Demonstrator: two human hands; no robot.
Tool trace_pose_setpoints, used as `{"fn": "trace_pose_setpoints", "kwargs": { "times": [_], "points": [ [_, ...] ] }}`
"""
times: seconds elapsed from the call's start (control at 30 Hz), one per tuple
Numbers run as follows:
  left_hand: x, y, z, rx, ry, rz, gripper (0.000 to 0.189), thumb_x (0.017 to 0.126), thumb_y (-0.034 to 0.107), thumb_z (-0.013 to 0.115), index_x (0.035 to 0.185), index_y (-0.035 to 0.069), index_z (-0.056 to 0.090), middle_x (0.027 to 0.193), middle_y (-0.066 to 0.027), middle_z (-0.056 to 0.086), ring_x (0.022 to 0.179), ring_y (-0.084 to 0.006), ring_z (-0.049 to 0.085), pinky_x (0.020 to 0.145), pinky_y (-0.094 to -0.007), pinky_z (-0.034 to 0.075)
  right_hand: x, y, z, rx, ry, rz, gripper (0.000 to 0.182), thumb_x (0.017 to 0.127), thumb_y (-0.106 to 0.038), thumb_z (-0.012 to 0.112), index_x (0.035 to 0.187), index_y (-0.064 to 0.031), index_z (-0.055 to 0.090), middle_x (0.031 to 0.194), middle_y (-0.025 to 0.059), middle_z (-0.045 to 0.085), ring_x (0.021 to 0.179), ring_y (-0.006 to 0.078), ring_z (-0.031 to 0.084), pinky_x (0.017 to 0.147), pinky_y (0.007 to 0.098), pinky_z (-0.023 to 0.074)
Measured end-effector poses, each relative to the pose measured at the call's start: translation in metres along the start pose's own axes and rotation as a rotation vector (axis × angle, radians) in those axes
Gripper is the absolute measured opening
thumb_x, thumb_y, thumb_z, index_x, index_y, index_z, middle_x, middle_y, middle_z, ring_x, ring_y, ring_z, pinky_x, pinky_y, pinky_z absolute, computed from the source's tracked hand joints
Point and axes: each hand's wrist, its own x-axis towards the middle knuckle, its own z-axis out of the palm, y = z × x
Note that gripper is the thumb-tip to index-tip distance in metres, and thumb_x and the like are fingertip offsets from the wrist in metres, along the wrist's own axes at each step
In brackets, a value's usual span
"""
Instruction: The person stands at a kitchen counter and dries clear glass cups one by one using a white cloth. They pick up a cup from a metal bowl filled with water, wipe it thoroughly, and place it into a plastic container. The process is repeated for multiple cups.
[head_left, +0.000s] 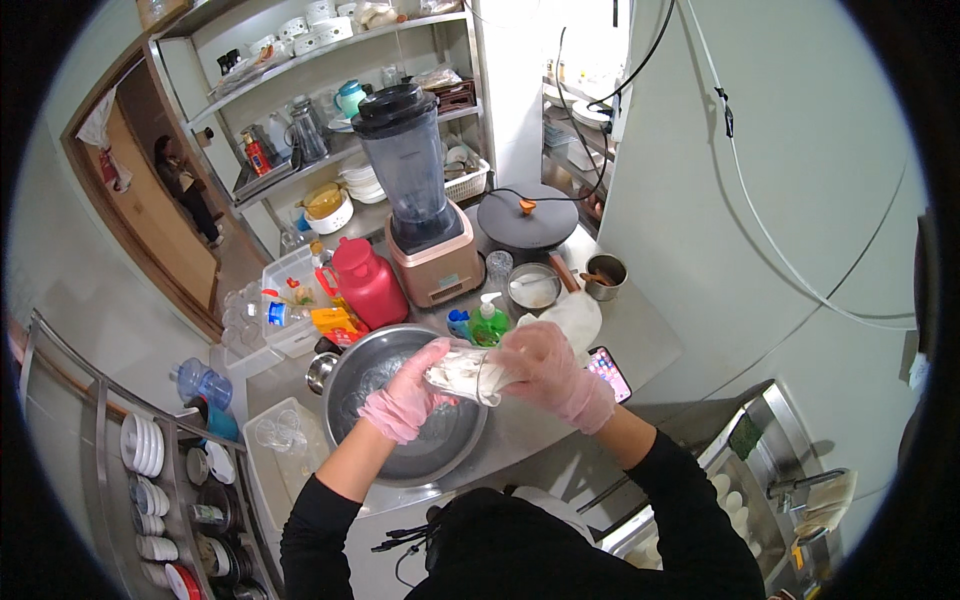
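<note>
My left hand (414, 390), in a thin pink glove, holds a drinking glass (459, 373) with white cloth in it, tilted nearly level. My right hand (551, 371), gloved alike, is at the glass's mouth with its fingers on the white cloth (491, 381), part of which hangs out over the rim. Both hands are above the right side of a large metal basin (352, 442) that holds clear items, perhaps glasses in water. A plastic tub (262, 457) with clear glasses (281, 431) stands left of the basin.
Behind the basin stand a red jug (367, 281), a blender (435, 259) and a green pump bottle (488, 322). A phone (609, 373) lies at the right, near a lidded pan (529, 217). A sink (757, 465) is at lower right; a person (187, 187) stands beyond the doorway.
</note>
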Motion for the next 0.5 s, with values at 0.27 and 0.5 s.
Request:
{"fn": "trace_pose_setpoints", "kwargs": {
  "times": [0.27,0.5],
  "points": [
    [-0.005,-0.005,0.024,0.094,0.300,0.242,0.037,0.086,0.032,0.055,0.113,0.007,0.055,0.097,-0.0069,0.063,0.078,-0.0155,0.063,0.051,-0.0254,0.048,-0.011,-0.015,0.021,0.021,-0.135,0.380,0.040,0.072,-0.011,0.067,0.111,-0.0107,0.057,0.090,0.0122,0.058,0.079,0.0299,0.060,0.071,0.0352,0.0500],
    [-0.009,-0.011,0.037,0.508,0.344,0.611,0.041,0.078,0.014,0.069,0.114,0.004,0.054,0.101,-0.0043,0.057,0.090,-0.0117,0.055,0.081,-0.0271,0.047,-0.011,-0.018,0.042,0.817,0.083,0.806,0.019,0.082,-0.011,0.064,0.100,-0.0059,0.065,0.086,0.0046,0.064,0.069,0.0174,0.061,0.063,0.0299,0.0490]
  ]
}}
